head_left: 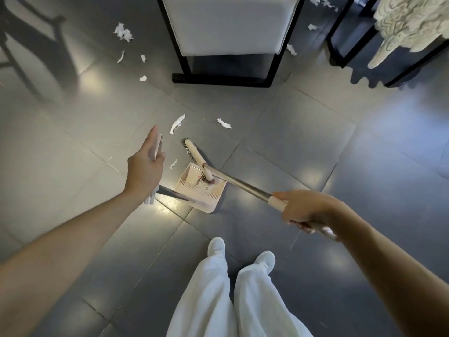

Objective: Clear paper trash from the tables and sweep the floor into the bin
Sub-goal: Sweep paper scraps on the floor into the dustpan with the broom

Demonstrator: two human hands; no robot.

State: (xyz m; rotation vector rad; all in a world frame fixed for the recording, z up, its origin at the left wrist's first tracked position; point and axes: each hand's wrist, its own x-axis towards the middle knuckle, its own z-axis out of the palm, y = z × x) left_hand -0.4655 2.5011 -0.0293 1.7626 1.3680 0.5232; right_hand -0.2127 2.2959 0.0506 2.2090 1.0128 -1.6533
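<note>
My right hand [303, 207] grips the broom handle [243, 186] near its beige sleeve. The broom head [194, 154] lies half across the beige dustpan [194, 190], which stands on the grey tile floor in front of my feet. My left hand [145, 166] holds the top of the dustpan's long handle [159, 144], with its fingers stretched along it and the thumb beside it. Torn white paper scraps lie just beyond the broom [177, 122] [223, 123]; one small scrap [173, 164] is at the pan's mouth. More scraps [124, 32] lie further off on the left.
A white-seated chair with a black frame [228, 25] stands straight ahead, paper bits [291, 49] beside its right leg. A second black frame holding a white carved object [413, 20] is at the top right. My white shoes [216, 246] are below the dustpan.
</note>
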